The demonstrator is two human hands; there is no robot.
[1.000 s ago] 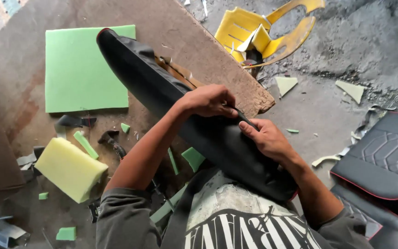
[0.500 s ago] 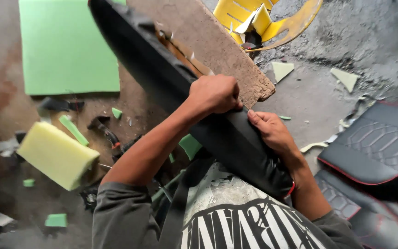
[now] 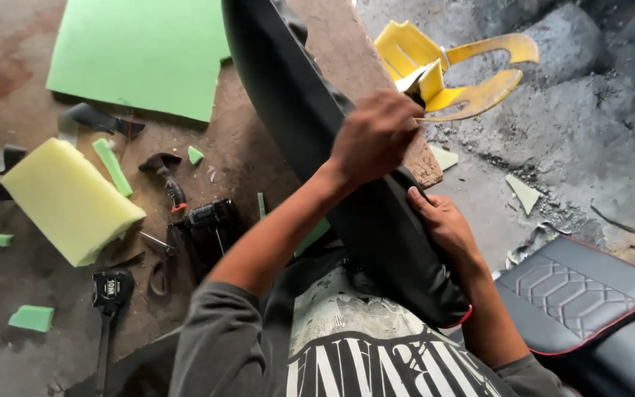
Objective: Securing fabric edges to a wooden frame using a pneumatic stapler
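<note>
A long black seat cover on its base [image 3: 288, 95] runs from the top of the view down to my lap, tilted on edge. My left hand [image 3: 376, 136] is closed on its upper edge, near the middle. Just below it, my right hand [image 3: 442, 224] presses flat against the black side with the fingers spread. The seat's lower end [image 3: 442, 301], with a thin red trim, rests against my body.
A green foam sheet [image 3: 141, 51] lies at the upper left and a yellow foam block [image 3: 67, 198] at the left. A hammer [image 3: 164, 176], a black power tool [image 3: 207, 224] and a tape measure [image 3: 112, 288] lie on the floor. Broken yellow plastic [image 3: 442, 66] sits upper right; a quilted black seat [image 3: 575, 290] lower right.
The view has moved closer and shifted left. My left hand slid up along the seat's edge. My right hand stays pressed on the black side.
</note>
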